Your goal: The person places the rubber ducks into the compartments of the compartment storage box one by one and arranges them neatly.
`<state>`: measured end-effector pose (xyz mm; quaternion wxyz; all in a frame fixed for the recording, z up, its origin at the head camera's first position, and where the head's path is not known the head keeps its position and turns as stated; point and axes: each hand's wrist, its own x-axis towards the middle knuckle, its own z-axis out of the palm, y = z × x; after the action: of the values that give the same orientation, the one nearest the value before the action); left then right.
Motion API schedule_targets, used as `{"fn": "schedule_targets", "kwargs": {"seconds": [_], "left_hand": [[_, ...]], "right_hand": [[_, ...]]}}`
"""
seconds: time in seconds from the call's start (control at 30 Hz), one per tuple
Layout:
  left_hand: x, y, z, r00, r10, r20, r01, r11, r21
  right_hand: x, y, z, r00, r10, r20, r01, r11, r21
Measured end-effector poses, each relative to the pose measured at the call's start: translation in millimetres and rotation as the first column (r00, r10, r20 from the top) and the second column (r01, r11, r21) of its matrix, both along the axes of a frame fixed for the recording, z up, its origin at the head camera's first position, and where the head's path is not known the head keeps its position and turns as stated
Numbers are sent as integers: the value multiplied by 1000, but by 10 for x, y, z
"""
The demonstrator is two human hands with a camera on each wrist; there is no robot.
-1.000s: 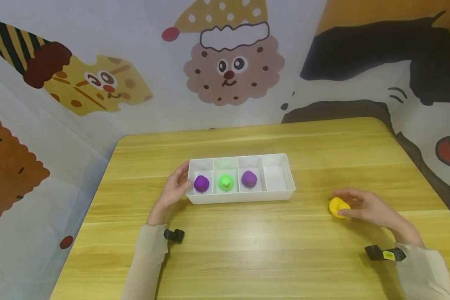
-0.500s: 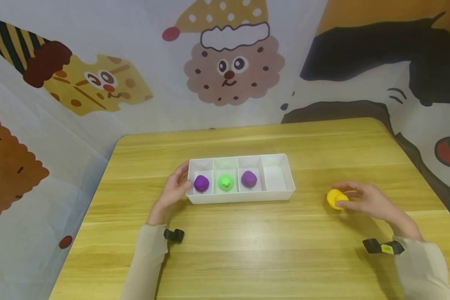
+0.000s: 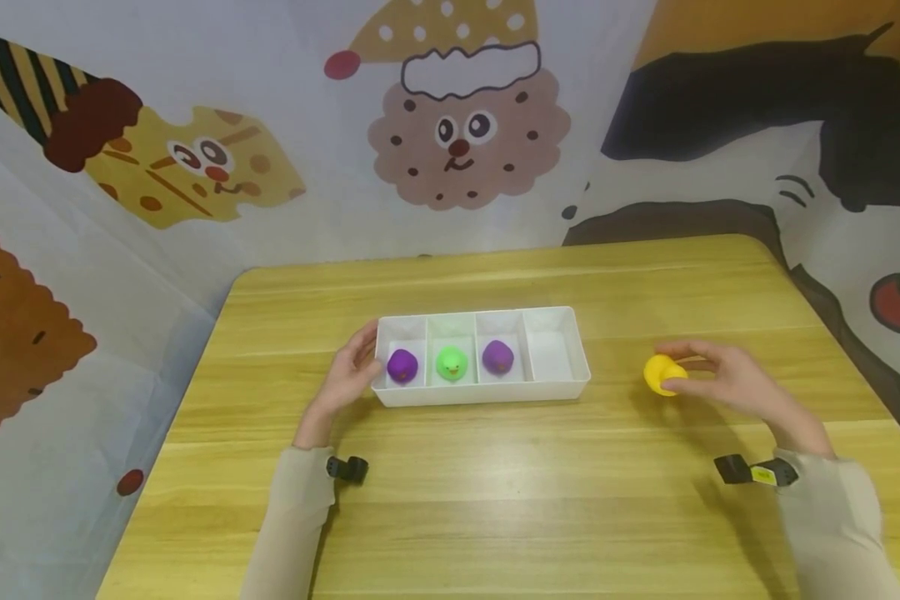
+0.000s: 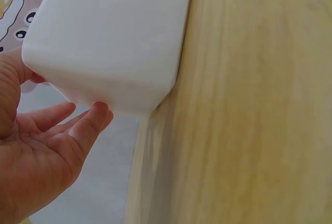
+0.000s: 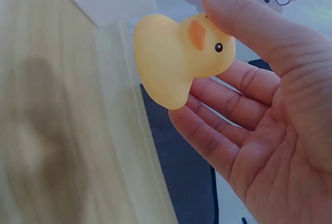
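Note:
In the head view, a white box (image 3: 480, 393) with several compartments stands mid-table. A purple toy duck (image 3: 402, 366) sits in its leftmost compartment. Beside that are a green toy duck (image 3: 452, 364) and another purple toy (image 3: 498, 357), one per compartment; the rightmost compartment holds nothing. My left hand (image 3: 348, 371) holds the box's left end, thumb at the rim and fingertips against the outer end wall (image 4: 104, 92). Right of the box, my right hand (image 3: 735, 383) pinches a yellow rubber duck (image 5: 163, 58) between thumb and fingers, raised over the table.
The wooden table (image 3: 540, 508) has rounded far corners. Behind it hangs a white cloth (image 3: 307, 125) printed with cartoon figures. A black wrist camera (image 3: 348, 470) sits on the left sleeve, and another black camera (image 3: 753, 471) on the right.
My right hand has lifted the yellow rubber duck off the table and moved it away from me and slightly left. The left hand and the box have stayed in place.

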<state>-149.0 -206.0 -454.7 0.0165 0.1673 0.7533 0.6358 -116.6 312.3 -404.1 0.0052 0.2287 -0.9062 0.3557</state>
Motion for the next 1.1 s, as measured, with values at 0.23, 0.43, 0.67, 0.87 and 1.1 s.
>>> {"fn": "schedule_targets", "kwargs": {"seconds": [0.23, 0.43, 0.67, 0.87, 1.1], "left_hand": [[9, -3, 20, 1000, 0, 20, 0, 1000, 10], [15, 2, 31, 999, 3, 32, -3, 1000, 0], [15, -4, 31, 1000, -2, 28, 2, 1000, -2], [16, -2, 39, 1000, -3, 31, 3, 1000, -4], [12, 2, 37, 999, -3, 41, 2, 1000, 12]], "right_hand": [[-127, -84, 81, 998, 38, -40, -40, 998, -53], [-181, -196, 158, 1000, 22, -19, -23, 997, -79], [-247, -360, 196, 997, 55, -59, -62, 991, -115], [-314, -472, 204, 995, 82, -63, -91, 985, -144], [-382, -646, 231, 994, 102, -46, -108, 982, -154]]}}
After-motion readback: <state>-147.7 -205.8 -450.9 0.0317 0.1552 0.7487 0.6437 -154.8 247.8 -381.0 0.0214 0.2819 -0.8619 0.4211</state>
